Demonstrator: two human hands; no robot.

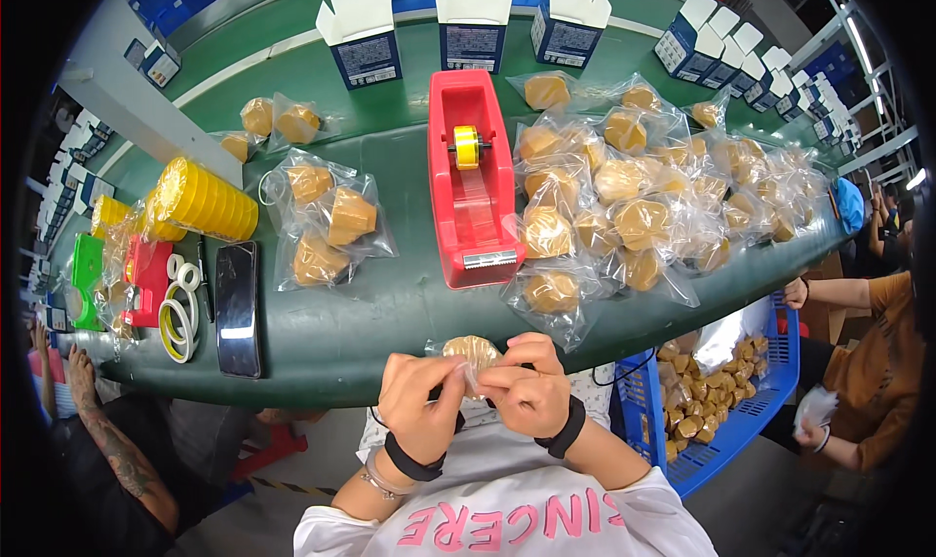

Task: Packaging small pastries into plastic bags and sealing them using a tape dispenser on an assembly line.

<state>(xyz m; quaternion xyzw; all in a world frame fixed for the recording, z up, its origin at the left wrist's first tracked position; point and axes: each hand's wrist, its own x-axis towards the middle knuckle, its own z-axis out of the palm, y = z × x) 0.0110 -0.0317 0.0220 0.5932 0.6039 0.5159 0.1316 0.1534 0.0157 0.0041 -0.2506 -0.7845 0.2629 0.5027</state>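
Bagged tan piece, a round, ridged disc in a clear plastic pouch, sits between my two hands just off the near edge of the bench, over my lap. My left hand pinches the pouch's left side, and my right hand is clenched on its right side, fingertips meeting in the middle; both grips are closed on the bag. I judge the step in hand to be folding or closing the pouch mouth, with the contents already inside. The next move, as I read it, calls for holding the fold flat and reaching up to the red tape dispenser, which stands in the middle of the bench with its cutter end toward me. The disc faces up toward me, its far rim showing above my fingers; being round it has no clear long axis, while the pouch runs left to right between my hands. Finished bags crowd the bench's right half.
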